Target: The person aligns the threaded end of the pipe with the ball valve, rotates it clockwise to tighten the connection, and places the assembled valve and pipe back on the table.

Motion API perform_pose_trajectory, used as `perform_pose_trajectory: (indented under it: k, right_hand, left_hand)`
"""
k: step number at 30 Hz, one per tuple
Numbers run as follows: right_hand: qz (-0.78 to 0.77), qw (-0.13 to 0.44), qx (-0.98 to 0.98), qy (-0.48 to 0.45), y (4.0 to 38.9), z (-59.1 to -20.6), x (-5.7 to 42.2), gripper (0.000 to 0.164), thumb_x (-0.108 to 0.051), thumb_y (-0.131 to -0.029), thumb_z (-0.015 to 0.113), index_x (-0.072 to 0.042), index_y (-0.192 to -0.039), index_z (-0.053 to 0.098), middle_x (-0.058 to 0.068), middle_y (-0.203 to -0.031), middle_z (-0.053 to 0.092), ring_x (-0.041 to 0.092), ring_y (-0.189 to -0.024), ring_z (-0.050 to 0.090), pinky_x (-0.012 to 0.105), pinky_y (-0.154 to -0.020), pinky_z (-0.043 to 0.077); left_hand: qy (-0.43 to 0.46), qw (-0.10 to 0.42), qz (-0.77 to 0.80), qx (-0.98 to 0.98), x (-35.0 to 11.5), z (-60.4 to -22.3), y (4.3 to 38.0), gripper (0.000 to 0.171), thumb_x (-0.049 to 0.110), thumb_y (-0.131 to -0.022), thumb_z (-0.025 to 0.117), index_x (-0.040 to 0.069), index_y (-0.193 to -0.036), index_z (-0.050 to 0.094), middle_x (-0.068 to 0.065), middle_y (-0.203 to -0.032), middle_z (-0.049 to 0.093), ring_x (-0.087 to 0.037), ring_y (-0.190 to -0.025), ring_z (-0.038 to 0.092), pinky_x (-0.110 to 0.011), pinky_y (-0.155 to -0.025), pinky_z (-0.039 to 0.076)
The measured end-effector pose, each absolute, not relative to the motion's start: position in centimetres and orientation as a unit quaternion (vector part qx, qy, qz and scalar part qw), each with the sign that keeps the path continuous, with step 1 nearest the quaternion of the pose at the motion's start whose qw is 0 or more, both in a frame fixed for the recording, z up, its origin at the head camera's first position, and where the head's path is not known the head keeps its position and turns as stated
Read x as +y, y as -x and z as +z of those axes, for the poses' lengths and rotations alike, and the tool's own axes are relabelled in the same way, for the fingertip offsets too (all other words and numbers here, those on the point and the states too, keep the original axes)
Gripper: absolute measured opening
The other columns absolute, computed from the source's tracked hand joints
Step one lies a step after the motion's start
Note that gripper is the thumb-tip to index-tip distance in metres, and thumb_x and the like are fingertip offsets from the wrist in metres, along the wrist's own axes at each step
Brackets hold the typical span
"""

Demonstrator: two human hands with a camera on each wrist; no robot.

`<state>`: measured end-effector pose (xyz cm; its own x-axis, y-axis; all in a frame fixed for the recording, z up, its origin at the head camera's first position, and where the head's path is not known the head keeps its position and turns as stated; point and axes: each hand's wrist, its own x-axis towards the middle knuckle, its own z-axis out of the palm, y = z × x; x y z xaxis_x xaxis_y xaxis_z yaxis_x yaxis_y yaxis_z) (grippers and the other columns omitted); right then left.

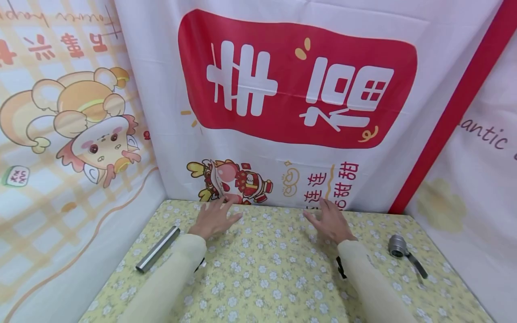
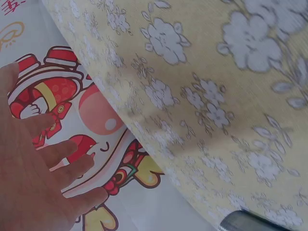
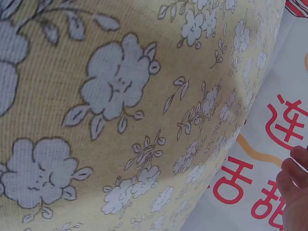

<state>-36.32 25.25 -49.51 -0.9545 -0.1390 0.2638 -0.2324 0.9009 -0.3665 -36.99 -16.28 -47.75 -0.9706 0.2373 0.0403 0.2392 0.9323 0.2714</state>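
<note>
Left hand [image 1: 214, 219] and right hand [image 1: 330, 221] are hovering, fingers loose, gripping nothing; they're seemingly readying, probably needing a reach to tube [image 1: 158, 249] or valve [image 1: 397, 245] next!

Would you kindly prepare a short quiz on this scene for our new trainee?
1. Short answer: In the head view, which is nearer the straight, shiny silver metal tube: the person's bare left hand or bare right hand?
2. Multiple choice: In the head view, where is the cylindrical grey metal fitting with a dark lever handle?
A) Left of both hands
B) Between the hands
C) Right of both hands
3. True or false: The right hand grips the fitting.

Key
1. The left hand.
2. C
3. False; the right hand is apart from the fitting.
</note>
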Motion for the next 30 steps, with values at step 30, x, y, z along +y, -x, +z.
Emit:
perform_pose_trajectory:
  k: [30]
  right_hand:
    - [0.241,0.113,-0.962,-0.068,35.7,-50.1,28.5,0.082,-0.063,-0.111,0.051,0.006,-0.154,0.053,0.032,-0.155,0.055,0.052,-0.144,0.051,0.068,-0.122,0.040]
  left_hand:
    - [0.094,-0.022,-0.132,-0.987,-21.7,-46.7,35.0,0.074,0.059,-0.112,0.050,0.018,-0.172,0.037,-0.025,-0.173,0.037,-0.052,-0.158,0.034,-0.077,-0.119,0.037]
